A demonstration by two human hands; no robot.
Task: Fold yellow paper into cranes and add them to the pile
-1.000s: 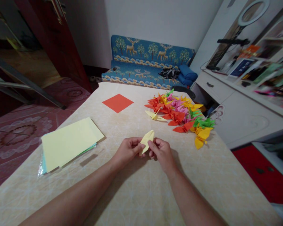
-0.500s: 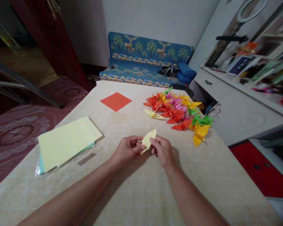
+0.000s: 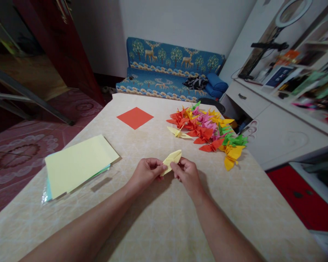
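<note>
A small folded piece of pale yellow origami paper (image 3: 174, 157) is held between both hands above the table, slanting up to the right. My left hand (image 3: 149, 171) pinches its lower left end between thumb and fingers. My right hand (image 3: 188, 174) grips the right side, the thumb pressed on the paper's face and the fingers curled behind, partly hidden. Just beyond lies a finished pale yellow paper crane (image 3: 177, 132), at the near edge of a heap of paper cranes (image 3: 203, 133) in red, orange, pink and green.
A red paper square (image 3: 135, 117) lies at the table's far left. Nearer, a stack of pale yellow sheets (image 3: 80, 163) rests on clear plastic wrapping. The patterned tablecloth (image 3: 164, 225) covers the table. Behind stands a blue sofa (image 3: 164, 78); white drawers (image 3: 278, 123) flank the right.
My right thumb has slid left and down across the folded yellow paper, which now tilts a little flatter. My left hand keeps its pinch.
</note>
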